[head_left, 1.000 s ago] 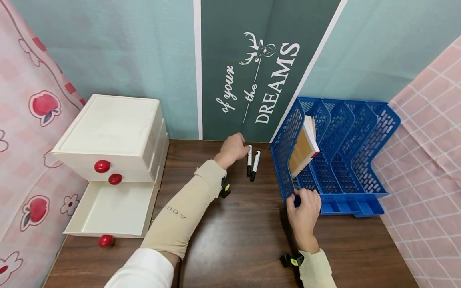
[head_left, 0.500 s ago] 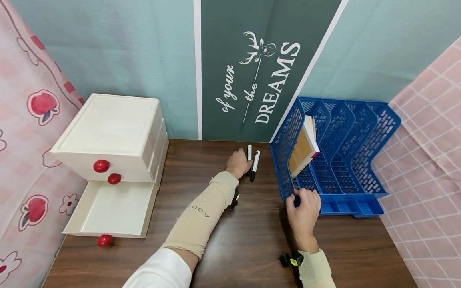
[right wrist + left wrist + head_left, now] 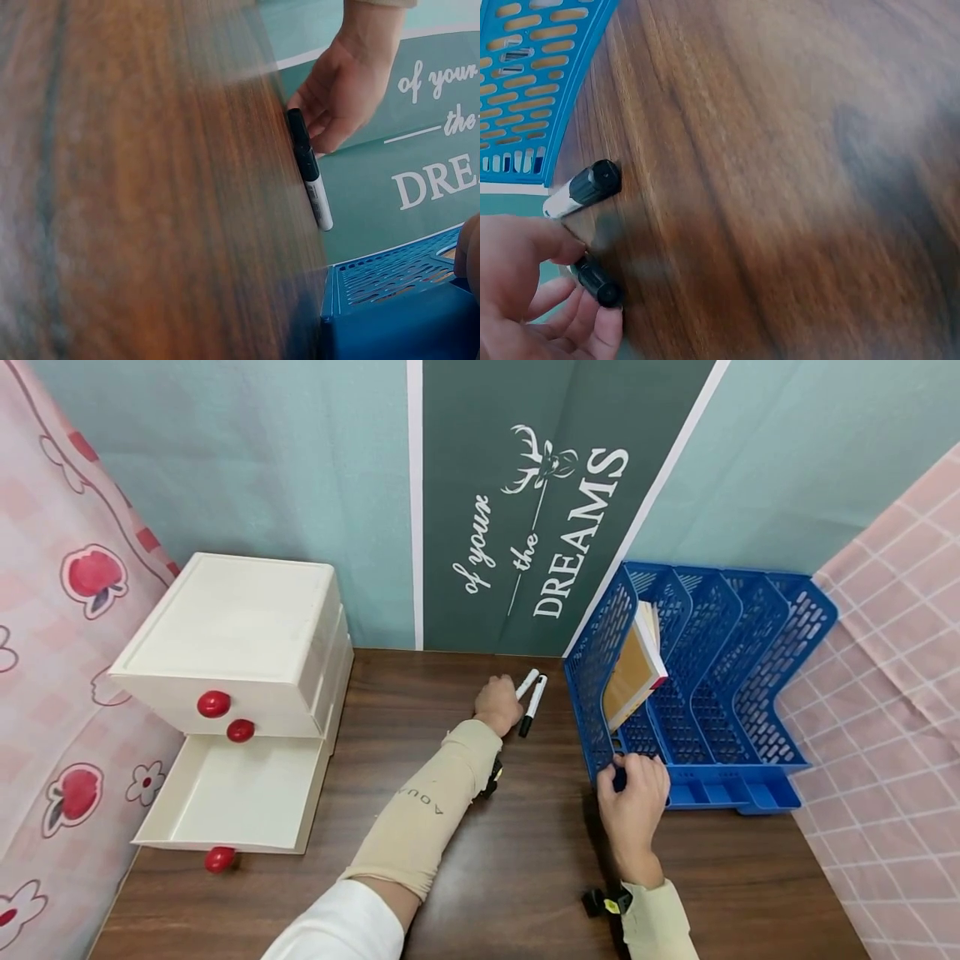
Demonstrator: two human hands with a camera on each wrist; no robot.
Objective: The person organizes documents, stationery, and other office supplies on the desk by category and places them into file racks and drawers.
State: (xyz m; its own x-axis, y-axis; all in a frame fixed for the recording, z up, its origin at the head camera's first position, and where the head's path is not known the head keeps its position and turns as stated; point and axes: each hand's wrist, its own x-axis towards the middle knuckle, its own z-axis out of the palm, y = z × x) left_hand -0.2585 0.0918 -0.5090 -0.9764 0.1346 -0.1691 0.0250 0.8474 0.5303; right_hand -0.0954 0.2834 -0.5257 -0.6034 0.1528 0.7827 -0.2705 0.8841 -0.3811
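Note:
My left hand (image 3: 498,704) pinches one black-capped white marker (image 3: 527,682) near its cap, low over the table. The cap end (image 3: 598,283) shows between thumb and fingers in the left wrist view. A second marker (image 3: 533,704) lies just to the right on the wood, apart from the hand. My right hand (image 3: 634,806) grips the front left corner of the blue file rack (image 3: 750,752), its fingers curled over the edge. In the right wrist view, only a bit of that hand (image 3: 471,255) shows at the right border.
A yellow-covered book (image 3: 628,681) leans in the rack's leftmost slot. Small trays (image 3: 772,793) run along the rack's front. At left stands a white drawer unit (image 3: 225,618) with red knobs, its bottom drawer (image 3: 240,793) pulled out. A printed cloth (image 3: 480,510) hangs behind the table.
My left hand has come down and toward me onto the left marker, which has turned so its far end tilts right toward the other marker. The right hand has stayed on the rack.

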